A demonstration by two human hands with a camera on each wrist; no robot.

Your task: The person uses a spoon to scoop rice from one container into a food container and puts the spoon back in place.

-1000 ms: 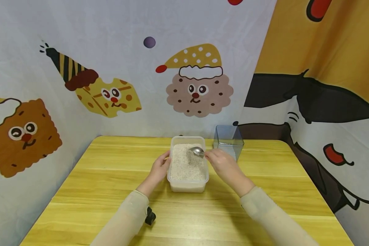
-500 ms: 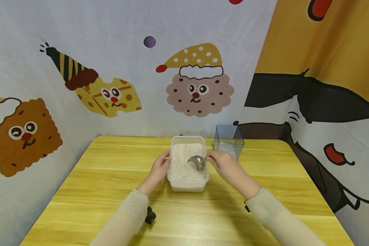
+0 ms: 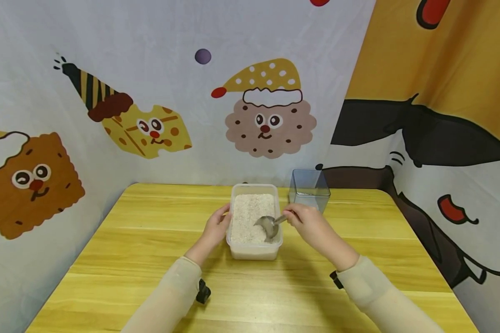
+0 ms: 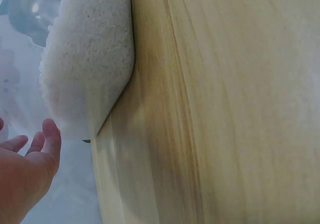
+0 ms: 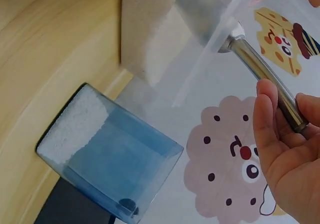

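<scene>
A clear plastic tub full of white rice stands mid-table. My left hand rests against the tub's left wall with fairly straight fingers beside the rice tub. My right hand pinches the handle of a metal scoop, whose bowl dips into the rice near the tub's front right corner. In the right wrist view the scoop handle runs from my right hand over the tub's rim.
A small blue-tinted clear container stands just behind my right hand, with a thin layer of rice on its bottom. The yellow wooden table is walled by cartoon-printed cloth at the back and both sides.
The scoop has travelled from the far part of the rice toward the near right corner and tipped down into it. My right hand has followed, shifting slightly right. The left hand has stayed put.
</scene>
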